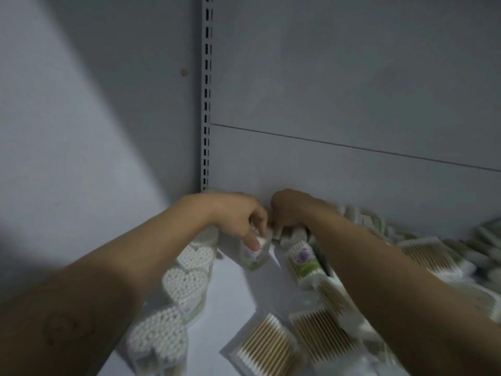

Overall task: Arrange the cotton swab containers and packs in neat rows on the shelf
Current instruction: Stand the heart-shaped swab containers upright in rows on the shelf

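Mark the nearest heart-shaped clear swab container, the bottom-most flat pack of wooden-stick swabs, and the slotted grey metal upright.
Heart-shaped container (158, 339): head view, white swab tips.
Flat pack (263, 342): head view, wooden sticks mid-pack.
Slotted upright (204, 118): head view, strip left of slots.

The white shelf (238, 291) bears a row of heart-shaped containers (187, 280) along its left. Flat packs (261, 346) lie at the front, and a loose heap (431, 255) spreads to the right.
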Action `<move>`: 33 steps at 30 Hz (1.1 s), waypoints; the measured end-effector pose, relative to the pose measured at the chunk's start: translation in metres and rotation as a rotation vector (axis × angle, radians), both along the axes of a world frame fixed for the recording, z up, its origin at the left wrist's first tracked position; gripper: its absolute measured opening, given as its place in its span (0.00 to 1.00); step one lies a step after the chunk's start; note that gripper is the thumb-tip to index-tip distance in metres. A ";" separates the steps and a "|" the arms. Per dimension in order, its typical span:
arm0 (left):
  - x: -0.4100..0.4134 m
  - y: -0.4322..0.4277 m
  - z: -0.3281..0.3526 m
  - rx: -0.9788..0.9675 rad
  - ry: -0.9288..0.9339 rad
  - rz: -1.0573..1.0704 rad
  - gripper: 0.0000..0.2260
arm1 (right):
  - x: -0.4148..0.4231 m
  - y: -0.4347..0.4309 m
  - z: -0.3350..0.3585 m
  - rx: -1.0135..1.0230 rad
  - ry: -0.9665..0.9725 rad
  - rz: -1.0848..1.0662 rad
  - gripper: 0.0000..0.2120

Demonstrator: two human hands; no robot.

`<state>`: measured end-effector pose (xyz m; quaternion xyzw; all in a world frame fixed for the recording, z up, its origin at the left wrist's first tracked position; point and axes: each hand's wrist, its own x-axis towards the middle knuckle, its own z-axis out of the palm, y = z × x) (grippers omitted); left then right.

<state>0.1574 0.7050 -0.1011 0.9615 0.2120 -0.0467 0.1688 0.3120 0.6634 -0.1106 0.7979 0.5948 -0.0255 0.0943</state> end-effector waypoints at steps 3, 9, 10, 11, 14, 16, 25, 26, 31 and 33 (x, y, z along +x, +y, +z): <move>0.002 -0.003 -0.007 0.074 -0.032 0.007 0.15 | 0.000 0.004 -0.013 0.033 -0.009 -0.026 0.15; 0.007 0.003 -0.013 0.149 -0.057 -0.018 0.19 | 0.005 -0.002 0.010 0.218 -0.127 0.012 0.17; 0.007 0.004 -0.014 0.148 -0.062 -0.024 0.19 | 0.008 -0.008 0.021 0.258 -0.134 -0.003 0.17; 0.008 0.006 -0.015 0.154 -0.069 -0.030 0.18 | 0.013 -0.016 0.033 0.304 -0.149 -0.023 0.17; 0.010 0.009 -0.017 0.172 -0.102 -0.030 0.20 | 0.031 -0.047 0.066 0.390 -0.229 -0.105 0.13; 0.013 0.010 -0.016 0.155 -0.131 -0.032 0.20 | 0.043 -0.068 0.078 0.371 -0.260 -0.182 0.12; 0.032 0.000 0.008 -0.011 -0.259 -0.030 0.21 | 0.071 -0.116 0.038 0.245 -0.244 -0.389 0.18; 0.035 -0.001 0.009 -0.020 -0.283 -0.029 0.21 | 0.071 -0.117 0.035 0.249 -0.251 -0.393 0.21; 0.042 0.001 0.016 -0.095 -0.444 0.006 0.16 | 0.051 -0.117 0.035 0.420 -0.261 -0.315 0.28; 0.040 0.005 0.018 -0.130 -0.500 0.021 0.14 | 0.036 -0.116 0.037 0.518 -0.016 -0.248 0.28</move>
